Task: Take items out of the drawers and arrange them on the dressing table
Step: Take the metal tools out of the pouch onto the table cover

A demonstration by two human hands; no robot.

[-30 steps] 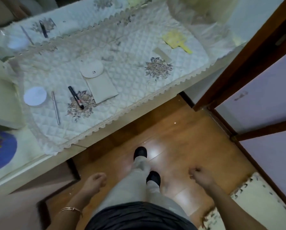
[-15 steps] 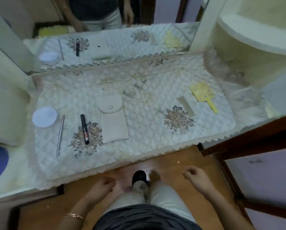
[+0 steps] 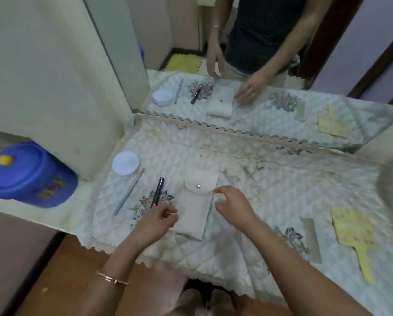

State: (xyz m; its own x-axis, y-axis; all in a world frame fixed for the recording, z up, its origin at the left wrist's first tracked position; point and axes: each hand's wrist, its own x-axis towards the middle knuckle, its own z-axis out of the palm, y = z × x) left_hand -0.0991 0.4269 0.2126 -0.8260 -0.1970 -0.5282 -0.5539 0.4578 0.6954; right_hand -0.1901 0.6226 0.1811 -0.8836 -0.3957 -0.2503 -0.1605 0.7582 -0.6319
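A: Pouch (image 3: 194, 207) lies flat at the middle of the worktop (image 3: 270, 201), snap flap at its twelve o'clock end. I have both hands at it.

B: Hand states?

A: Left hand (image 3: 155, 221) at the pouch's eight o'clock, fingers curled and pinched together at the pouch's edge; I cannot tell whether it grips anything. Right hand (image 3: 233, 205) at three o'clock, loosely open, fingertips just beside the flap, gripping nothing.

B: Surroundings?

A: Dark pen (image 3: 158, 191) at nine o'clock of the pouch, then a silver stick (image 3: 129, 191), then a round white jar (image 3: 125, 162) toward ten o'clock. Yellow hand mirror (image 3: 355, 233) well apart at four o'clock.

B: Step?

A: I judge arranging: squaring up the pouch. Next calls for a light two-sided nudge, keeping clear of the pen.
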